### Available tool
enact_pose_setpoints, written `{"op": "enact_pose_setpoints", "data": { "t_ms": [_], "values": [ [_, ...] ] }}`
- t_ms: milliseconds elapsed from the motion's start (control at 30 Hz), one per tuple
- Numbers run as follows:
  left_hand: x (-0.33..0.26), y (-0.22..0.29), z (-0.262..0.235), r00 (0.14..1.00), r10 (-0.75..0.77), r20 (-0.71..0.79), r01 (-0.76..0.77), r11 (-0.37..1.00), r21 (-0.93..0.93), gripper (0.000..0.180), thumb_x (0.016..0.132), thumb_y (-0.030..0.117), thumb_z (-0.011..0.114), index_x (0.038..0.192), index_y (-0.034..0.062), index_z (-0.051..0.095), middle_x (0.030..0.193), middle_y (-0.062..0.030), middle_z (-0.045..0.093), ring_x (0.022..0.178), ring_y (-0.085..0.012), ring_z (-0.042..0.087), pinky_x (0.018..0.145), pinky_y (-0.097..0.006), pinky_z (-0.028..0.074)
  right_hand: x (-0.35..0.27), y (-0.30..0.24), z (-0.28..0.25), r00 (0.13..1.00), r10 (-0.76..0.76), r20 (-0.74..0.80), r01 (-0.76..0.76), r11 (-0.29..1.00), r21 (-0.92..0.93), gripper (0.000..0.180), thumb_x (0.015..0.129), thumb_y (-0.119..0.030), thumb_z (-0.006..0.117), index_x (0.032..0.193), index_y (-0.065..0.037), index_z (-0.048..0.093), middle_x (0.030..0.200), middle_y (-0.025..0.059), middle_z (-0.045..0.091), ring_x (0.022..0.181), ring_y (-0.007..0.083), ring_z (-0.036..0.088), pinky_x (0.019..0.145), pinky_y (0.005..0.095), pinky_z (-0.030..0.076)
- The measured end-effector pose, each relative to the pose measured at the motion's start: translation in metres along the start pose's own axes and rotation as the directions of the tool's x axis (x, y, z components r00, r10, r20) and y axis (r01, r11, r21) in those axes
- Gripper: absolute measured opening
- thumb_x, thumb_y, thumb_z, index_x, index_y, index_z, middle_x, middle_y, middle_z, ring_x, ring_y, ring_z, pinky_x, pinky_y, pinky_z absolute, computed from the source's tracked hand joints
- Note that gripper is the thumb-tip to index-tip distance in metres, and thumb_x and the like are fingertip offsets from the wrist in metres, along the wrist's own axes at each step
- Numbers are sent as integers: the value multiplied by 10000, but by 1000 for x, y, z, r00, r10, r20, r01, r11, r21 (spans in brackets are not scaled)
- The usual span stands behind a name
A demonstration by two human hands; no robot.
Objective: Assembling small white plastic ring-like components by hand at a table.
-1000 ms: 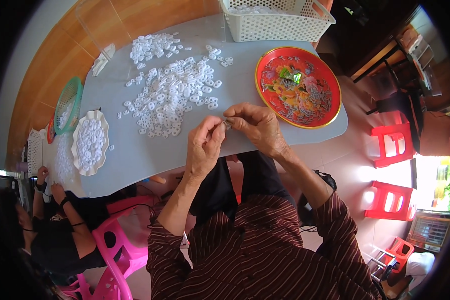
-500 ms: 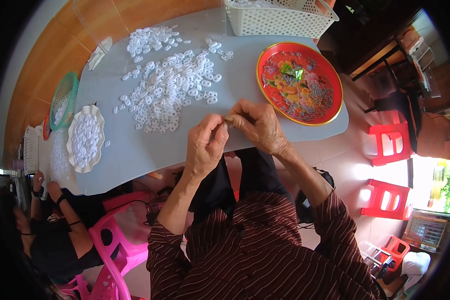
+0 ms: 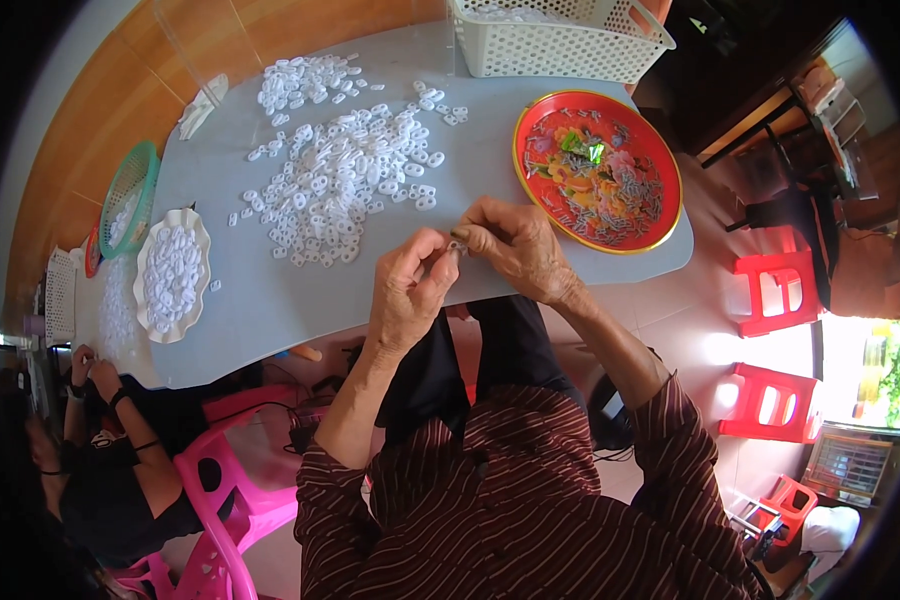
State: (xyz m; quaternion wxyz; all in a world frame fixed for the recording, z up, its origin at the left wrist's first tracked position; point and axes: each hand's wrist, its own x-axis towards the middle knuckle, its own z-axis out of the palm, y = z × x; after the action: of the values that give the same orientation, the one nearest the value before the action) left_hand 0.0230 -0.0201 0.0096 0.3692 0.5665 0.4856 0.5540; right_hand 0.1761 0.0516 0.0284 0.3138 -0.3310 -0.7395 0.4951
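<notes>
Close together over the near edge of the grey table (image 3: 270,310), both my hands pinch at one spot. My left hand (image 3: 410,283) is closed on a small white plastic piece (image 3: 455,246) that shows at its fingertips. The thumb and forefinger of my right hand (image 3: 518,248) meet at that same piece; whether they hold anything else is hidden. Beyond my hands lies a loose pile of small white oval plastic pieces with holes (image 3: 335,185). To the right, a red floral tray (image 3: 560,215) with a gold rim carries many small grey metal screws or pins (image 3: 635,195).
A white perforated basket (image 3: 560,50) stands at the far right of the table. A scalloped white dish (image 3: 200,262) of white pieces and a green basket (image 3: 148,185) are at left. Another person's hands (image 3: 90,368) work there. A pink chair (image 3: 235,490) and red stools (image 3: 770,400) stand around.
The right fingertips have shifted slightly, and the white piece between my hands now shows. Both hands otherwise stay in place. The other person's hands at left have drawn together.
</notes>
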Motion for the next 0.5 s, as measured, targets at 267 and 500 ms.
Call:
{"op": "enact_pose_setpoints", "data": {
  "t_ms": [267,500],
  "values": [
    [1,0,-1,999,41,-32,-38,996,76,131,897,109,557,870,-18,541,676,6,509,594,-42,441,529,-201,387,-5,1,13,986,-48,-159,43,998,-35,180,870,-153,644,839,16,591,657,18,562,618,61,488,561,235,419],
    [3,4,-14,998,-27,54,22,995,101,116,893,95,554,939,-9,576,703,-20,553,617,-72,506,568,-220,427,-7,1,3,1000,2,-31,-1,1000,15,190,849,-162,665,889,11,598,727,82,623,644,123,566,613,283,466]
  ]
}}
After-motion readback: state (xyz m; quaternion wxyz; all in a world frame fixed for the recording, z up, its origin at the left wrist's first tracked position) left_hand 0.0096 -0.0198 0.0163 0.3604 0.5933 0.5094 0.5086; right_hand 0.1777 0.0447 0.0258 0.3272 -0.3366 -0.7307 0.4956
